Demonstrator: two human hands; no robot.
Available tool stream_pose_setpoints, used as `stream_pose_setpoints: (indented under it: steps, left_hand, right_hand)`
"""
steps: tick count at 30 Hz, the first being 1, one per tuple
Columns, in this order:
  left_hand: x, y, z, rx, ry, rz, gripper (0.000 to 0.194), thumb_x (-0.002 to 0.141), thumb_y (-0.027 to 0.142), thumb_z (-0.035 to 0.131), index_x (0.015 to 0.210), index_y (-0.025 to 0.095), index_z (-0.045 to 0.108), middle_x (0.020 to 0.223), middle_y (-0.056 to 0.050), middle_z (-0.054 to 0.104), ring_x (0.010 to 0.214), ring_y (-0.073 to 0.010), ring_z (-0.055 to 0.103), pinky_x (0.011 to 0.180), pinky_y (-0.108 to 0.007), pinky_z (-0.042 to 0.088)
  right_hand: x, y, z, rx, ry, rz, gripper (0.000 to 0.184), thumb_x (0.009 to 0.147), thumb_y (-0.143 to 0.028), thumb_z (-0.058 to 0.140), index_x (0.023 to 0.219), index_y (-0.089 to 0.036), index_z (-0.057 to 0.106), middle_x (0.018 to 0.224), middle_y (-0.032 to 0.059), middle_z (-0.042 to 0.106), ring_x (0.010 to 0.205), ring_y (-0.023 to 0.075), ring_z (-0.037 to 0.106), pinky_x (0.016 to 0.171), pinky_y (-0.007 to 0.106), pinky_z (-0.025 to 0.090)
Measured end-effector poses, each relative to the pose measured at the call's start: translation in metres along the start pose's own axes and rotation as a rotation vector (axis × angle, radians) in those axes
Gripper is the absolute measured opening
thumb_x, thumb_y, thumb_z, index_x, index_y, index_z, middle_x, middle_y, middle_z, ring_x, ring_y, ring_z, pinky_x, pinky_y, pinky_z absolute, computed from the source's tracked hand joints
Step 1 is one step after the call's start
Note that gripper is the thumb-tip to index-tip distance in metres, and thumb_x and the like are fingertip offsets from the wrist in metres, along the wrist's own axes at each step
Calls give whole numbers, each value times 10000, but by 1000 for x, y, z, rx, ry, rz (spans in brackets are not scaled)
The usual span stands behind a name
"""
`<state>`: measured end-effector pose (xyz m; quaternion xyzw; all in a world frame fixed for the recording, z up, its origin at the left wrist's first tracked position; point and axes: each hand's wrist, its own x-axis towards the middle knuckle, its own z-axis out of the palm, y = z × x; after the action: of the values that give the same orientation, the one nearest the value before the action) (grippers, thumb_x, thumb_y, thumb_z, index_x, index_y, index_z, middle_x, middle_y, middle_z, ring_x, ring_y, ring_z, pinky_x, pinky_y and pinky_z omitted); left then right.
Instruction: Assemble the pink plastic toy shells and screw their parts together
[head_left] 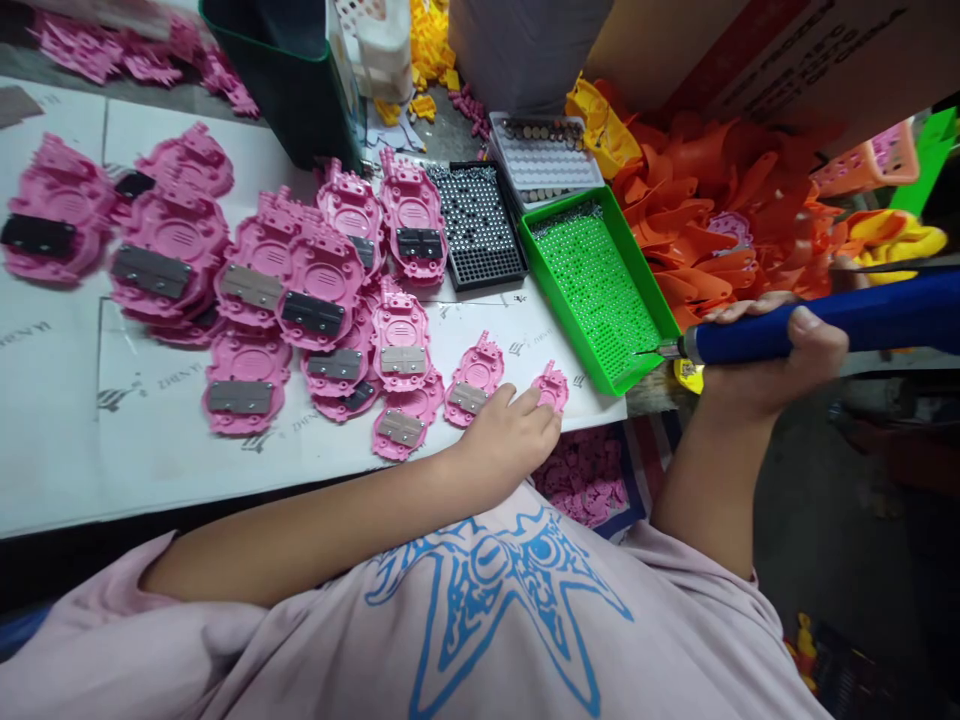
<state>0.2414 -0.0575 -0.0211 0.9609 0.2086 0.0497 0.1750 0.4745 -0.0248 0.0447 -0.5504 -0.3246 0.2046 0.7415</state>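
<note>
Left hand (511, 435) touches a pink part (553, 384) lying partly beneath it, grip indeterminable; right hand (814, 355) holds the blue driver (885, 316), its tip at the green tray (646, 283) left of that hand.

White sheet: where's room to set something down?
Widest: the near-left of the sheet, between the pink parts and the near edge. A smaller gap lies left of the green tray, between the black tray and the pink parts by the left hand. Pink parts crowd the middle; orange pieces crowd the green tray's right.
</note>
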Motion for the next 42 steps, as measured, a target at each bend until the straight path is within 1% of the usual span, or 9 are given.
stream_pose_setpoints:
  steps: [3, 6, 10, 14, 19, 25, 31, 38, 42]
  left_hand:
    - [1, 0, 1, 1, 5, 4, 219, 902, 112, 462, 1047, 101, 626, 969, -113, 678, 991, -261, 568, 730, -387, 349]
    - [1, 0, 1, 11, 15, 6, 225, 895, 112, 478, 1064, 98, 624, 972, -113, 678, 1000, -261, 562, 736, -387, 354]
    - [1, 0, 2, 24, 19, 4, 249, 901, 117, 471, 1101, 105, 620, 1010, -110, 681, 1011, -256, 560, 734, -382, 369]
    - [2, 0, 2, 26, 10, -7, 257, 922, 132, 448, 1111, 118, 622, 1069, -104, 674, 1025, -249, 555, 747, -379, 376]
    - [2, 0, 0, 2, -3, -17, 248, 928, 151, 445, 1089, 130, 632, 1046, -108, 675, 1005, -243, 547, 741, -383, 376]
    - [2, 0, 0, -14, -25, -14, 249, 933, 155, 434, 1081, 135, 633, 1044, -100, 673, 1006, -247, 539, 746, -388, 375]
    - [2, 1, 1, -6, -19, -27, 256, 942, 156, 418, 1100, 131, 617, 1089, -114, 658, 1008, -245, 534, 744, -386, 370]
    - [4, 3, -2, -18, -98, -43, 271, 950, 156, 389, 1093, 126, 618, 1113, -119, 646, 1027, -249, 531, 747, -388, 385]
    - [2, 2, -4, -10, -82, -38, 280, 944, 149, 395, 1122, 115, 608, 1133, -127, 638, 1053, -247, 529, 759, -386, 401]
  right_hand:
    - [-13, -12, 3, 98, -185, -97, 173, 580, -270, 478, 746, -235, 508, 553, -48, 533, 436, 112, 522, 434, 258, 451]
    - [-33, -14, 13, 147, -296, -52, 152, 591, -270, 474, 736, -239, 508, 566, -43, 535, 444, 129, 540, 460, 301, 488]
    - [-56, -2, 29, 140, -404, -9, 99, 626, -311, 520, 692, -237, 514, 586, -39, 504, 483, 115, 545, 514, 299, 501]
    - [-66, 10, 36, 138, -410, 10, 119, 637, -341, 556, 719, -255, 546, 617, -45, 502, 509, 111, 541, 552, 304, 504]
    - [-70, 14, 37, 165, -385, 74, 196, 638, -336, 591, 804, -248, 535, 645, -45, 511, 534, 117, 552, 585, 313, 505]
    - [-72, 19, 37, 44, -382, 103, 276, 639, -441, 621, 782, -240, 497, 654, -41, 464, 543, 126, 531, 591, 352, 518]
    - [-73, 25, 36, 95, -528, 69, 284, 628, -416, 693, 736, -229, 509, 609, -48, 508, 540, 121, 536, 574, 316, 509]
    - [-70, 31, 36, 91, -730, -34, 198, 705, -366, 675, 803, -222, 581, 654, -28, 553, 562, 119, 567, 547, 296, 518]
    - [-68, 30, 36, 67, -771, 52, 282, 648, -444, 698, 736, -204, 580, 620, -21, 553, 555, 128, 569, 535, 301, 516]
